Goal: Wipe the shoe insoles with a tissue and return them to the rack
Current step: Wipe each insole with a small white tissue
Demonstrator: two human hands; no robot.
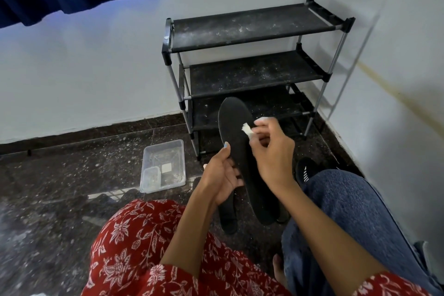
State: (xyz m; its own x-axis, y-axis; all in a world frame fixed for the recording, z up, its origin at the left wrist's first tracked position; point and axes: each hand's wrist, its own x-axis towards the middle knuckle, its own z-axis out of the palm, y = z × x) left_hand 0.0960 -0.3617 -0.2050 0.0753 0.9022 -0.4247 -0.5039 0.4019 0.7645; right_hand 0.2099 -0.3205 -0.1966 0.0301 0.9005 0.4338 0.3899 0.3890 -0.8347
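Note:
A long black insole (236, 137) is held upright in front of me, toe end up. My left hand (219, 178) grips its left edge near the middle, thumb on the front face. My right hand (274, 149) pinches a small white tissue (247, 129) against the insole's right edge. More black insoles (227, 216) lie on the floor below, partly hidden by my hands. The black shoe rack (254, 31) stands behind against the wall, its dusty shelves bare.
A clear plastic tray (168, 149) with a smaller container inside sits on the dark speckled floor left of the rack. A black shoe (306, 169) lies by my right knee. White walls meet in a corner at the right. A dark blue curtain hangs at top left.

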